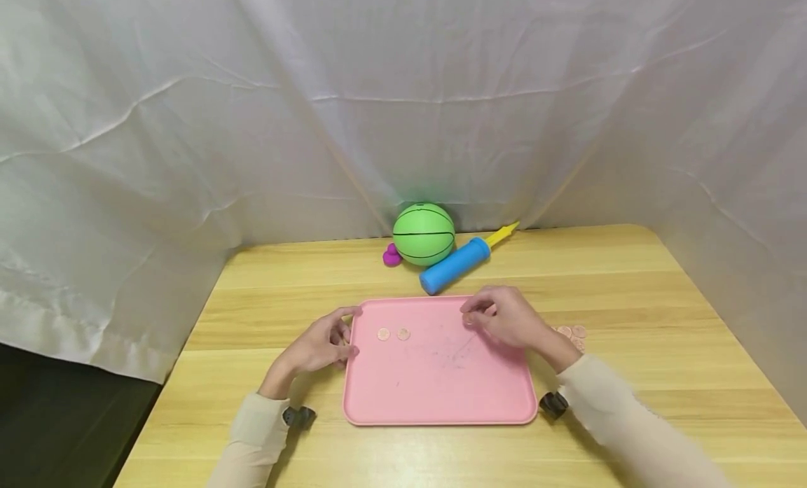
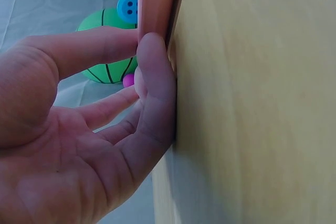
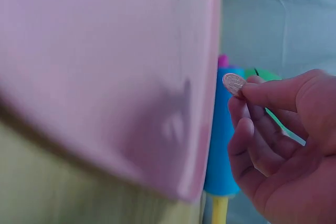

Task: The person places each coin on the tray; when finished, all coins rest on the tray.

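Observation:
A pink tray [image 1: 435, 404] lies on the wooden table. At its left edge is my left hand [image 1: 314, 346]; the left wrist view shows thumb and index finger pinching the tray rim [image 2: 155, 3]. Over the upper right part of the tray is my right hand [image 1: 509, 318]. Between its thumb and fingertips it pinches a copper-coloured coin [image 3: 233, 84], tilted and raised above the tray surface. Two similar coins, a left one [image 1: 383, 334] and a right one [image 1: 403, 333], lie flat side by side in the tray's upper left.
Several more coins [image 1: 578, 331] lie on the table right of the tray, partly behind my right wrist. Behind the tray are a green ball [image 1: 424, 234], a blue hand pump [image 1: 455, 265] with a yellow nozzle [image 1: 504, 234], and a small purple object [image 1: 391, 256]. A pale curtain [image 1: 441, 124] hangs behind.

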`<state>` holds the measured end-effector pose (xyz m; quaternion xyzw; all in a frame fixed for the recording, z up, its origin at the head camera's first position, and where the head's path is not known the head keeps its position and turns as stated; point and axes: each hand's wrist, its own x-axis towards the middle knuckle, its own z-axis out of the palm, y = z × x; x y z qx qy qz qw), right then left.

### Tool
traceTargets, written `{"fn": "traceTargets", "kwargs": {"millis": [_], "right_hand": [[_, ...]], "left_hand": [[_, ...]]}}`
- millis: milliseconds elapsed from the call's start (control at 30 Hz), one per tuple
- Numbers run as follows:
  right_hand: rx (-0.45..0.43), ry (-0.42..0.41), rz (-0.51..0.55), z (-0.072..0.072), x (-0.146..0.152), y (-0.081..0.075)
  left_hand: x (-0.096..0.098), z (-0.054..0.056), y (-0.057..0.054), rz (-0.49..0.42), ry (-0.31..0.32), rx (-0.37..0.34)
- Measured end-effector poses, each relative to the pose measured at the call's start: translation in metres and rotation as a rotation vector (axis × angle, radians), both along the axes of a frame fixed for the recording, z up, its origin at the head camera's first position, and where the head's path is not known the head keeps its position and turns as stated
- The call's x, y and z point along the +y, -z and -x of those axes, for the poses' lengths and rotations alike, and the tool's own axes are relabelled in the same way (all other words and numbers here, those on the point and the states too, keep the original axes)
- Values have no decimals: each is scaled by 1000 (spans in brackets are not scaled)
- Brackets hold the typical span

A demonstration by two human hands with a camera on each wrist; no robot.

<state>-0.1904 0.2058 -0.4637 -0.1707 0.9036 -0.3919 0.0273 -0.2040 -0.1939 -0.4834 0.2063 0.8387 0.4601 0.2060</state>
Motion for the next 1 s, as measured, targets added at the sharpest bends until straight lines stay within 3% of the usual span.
{"fn": "traceTargets", "kwargs": {"millis": [467,1000], "right_hand": [[-39,-105,-13,5,-55,9],[-25,-162,-89,16,-78,19]], "left_hand": [[0,0,1,-3,4,4],[-1,1,1,6,-7,-5]]}}
